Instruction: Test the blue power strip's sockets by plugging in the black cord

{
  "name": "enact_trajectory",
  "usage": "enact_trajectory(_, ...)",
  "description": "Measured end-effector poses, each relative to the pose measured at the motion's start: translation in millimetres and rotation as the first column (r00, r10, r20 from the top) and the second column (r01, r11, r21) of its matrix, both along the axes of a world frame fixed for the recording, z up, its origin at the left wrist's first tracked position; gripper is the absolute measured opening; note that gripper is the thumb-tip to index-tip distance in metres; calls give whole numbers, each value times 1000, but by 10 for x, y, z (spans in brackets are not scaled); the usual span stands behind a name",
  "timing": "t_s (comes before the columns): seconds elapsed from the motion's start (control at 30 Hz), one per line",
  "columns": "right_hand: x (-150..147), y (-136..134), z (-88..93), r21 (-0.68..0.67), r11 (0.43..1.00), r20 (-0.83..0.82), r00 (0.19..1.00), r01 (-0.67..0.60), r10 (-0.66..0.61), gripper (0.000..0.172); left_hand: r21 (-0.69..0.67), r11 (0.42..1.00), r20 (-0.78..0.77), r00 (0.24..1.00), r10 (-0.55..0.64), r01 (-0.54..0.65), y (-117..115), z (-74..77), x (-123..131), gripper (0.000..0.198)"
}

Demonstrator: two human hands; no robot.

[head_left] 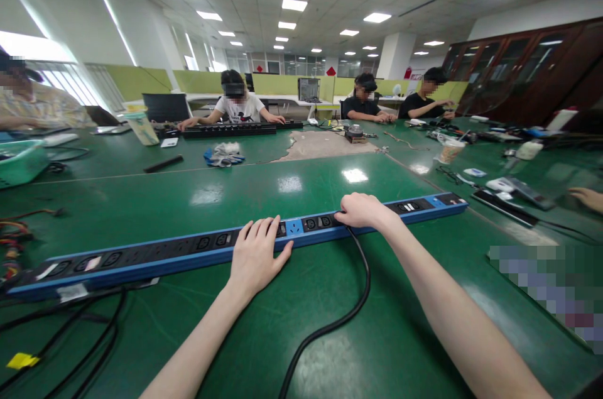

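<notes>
A long blue and black power strip (pixel 179 257) lies slantwise across the green table, with rows of black sockets and a few blue ones on top. My left hand (pixel 257 251) lies over its middle, fingers curled across the top and thumb along the near side. To the right, my right hand (pixel 362 209) is closed in a pinch at the sockets, on the end of a black power cord (pixel 360 298). The cord's plug is hidden under my fingers, so how far it sits in the socket cannot be seen. The cord curves down toward the near edge.
Black cables (pixel 101 339) with a yellow tag lie at the near left. Gloves (pixel 225 154), a drink cup (pixel 141 127) and a green basket (pixel 21 163) stand farther off. Small devices and wires (pixel 506 185) clutter the right. Several people sit around the table; a co-worker's hand (pixel 586 199) shows at right.
</notes>
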State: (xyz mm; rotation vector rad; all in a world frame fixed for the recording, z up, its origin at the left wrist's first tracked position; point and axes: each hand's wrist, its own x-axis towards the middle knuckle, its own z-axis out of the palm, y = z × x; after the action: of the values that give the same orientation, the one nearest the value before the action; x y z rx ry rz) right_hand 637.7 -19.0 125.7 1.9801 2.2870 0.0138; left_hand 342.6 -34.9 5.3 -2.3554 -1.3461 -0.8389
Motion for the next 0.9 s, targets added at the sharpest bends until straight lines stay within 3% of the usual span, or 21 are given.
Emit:
enact_trajectory(0.4,-34,-73,-52,53,998,4,1000,19,-19,44,-18,1000,-15,1000,10,-10,-10,11,1,65)
enact_trajectory(0.63,27,83,45,-112,994,-47,999,-3,-2,40,-10,1000,-9,1000,8,-8,-10,2,3,64)
enact_trajectory(0.8,10,-24,-46,34,999,-14,999,36,-35,43,-9,1000,-23,1000,1,-1,-15,19,2,65)
enact_trajectory(0.9,10,-3,-56,-2,999,-26,998,51,-52,43,-10,1000,-20,1000,-1,1,-18,30,3,65)
